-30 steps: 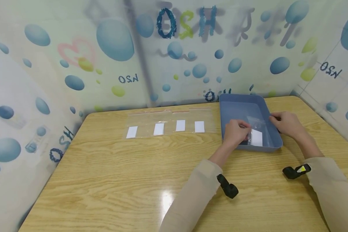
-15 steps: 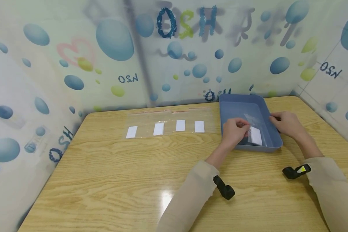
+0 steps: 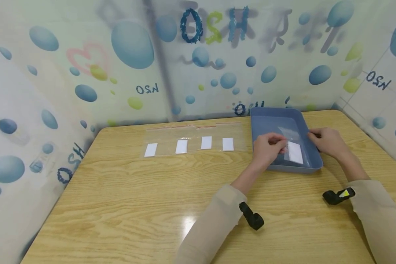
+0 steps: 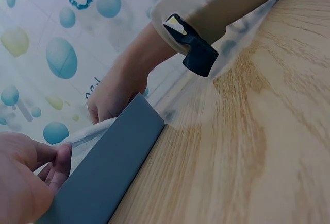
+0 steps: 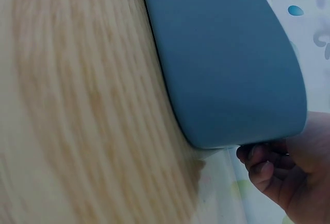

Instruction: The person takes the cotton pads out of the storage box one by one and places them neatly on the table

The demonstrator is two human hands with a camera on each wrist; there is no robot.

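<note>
In the head view my left hand [image 3: 266,148] reaches over the blue tray [image 3: 311,169] and pinches the edge of a clear zip bag [image 3: 287,156]. A white card [image 3: 295,152] shows in this bag, lying tilted over the tray's floor. In the left wrist view the thumb and fingers of my left hand [image 4: 31,170] meet on the bag's film. On the tray's right side, my right hand [image 3: 328,141] grips the rim. From the right wrist view, the curled fingers of my right hand [image 5: 281,170] sit against the tray's wall [image 5: 232,80].
Several clear zip bags, each with a white card [image 3: 227,144], lie in a row left of the tray on the wooden table [image 3: 135,198]. Another piece of clear film [image 3: 290,134] lies in the tray. A patterned curtain [image 3: 198,73] hangs behind the table.
The pinched bag with its white card has tilted and shifted slightly up and to the right inside the tray. My right hand has stayed at the rim.
</note>
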